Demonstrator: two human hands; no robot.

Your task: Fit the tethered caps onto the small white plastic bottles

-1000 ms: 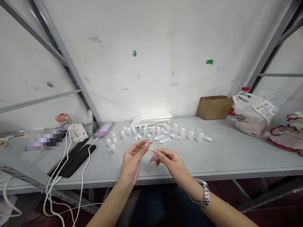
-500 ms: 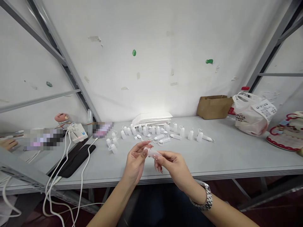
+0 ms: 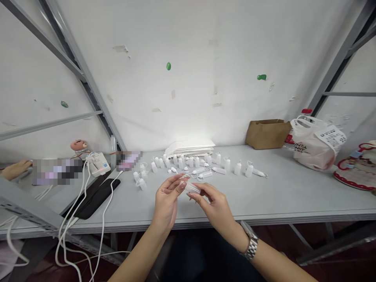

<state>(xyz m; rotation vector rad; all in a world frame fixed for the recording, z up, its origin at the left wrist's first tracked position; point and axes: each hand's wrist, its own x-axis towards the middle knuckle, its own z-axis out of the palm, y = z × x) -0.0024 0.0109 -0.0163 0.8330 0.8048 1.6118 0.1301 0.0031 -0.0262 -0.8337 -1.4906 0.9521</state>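
Between my two hands is a small translucent squeeze bottle, tilted, above the front of the grey table. My left hand pinches its top end between thumb and fingers, which hide the cap area. My right hand is closed around the bottle's lower end, thumb and fingers on its sides. Behind my hands, several similar bottles stand in a loose group, one of them a standing bottle with a looped cap strap. Others lie on their sides, such as a lying bottle. Small white caps lie among them.
A white paper stack lies against the wall. Right are a brown paper bag, a plastic bag and a decorated bag. Left are white cables, a black case, a power strip and another person's hand.
My right hand's fingers have shifted on the bottle, exposing more of its body. My left hand stays at the top end. The other person's hand at far left has moved up and right.
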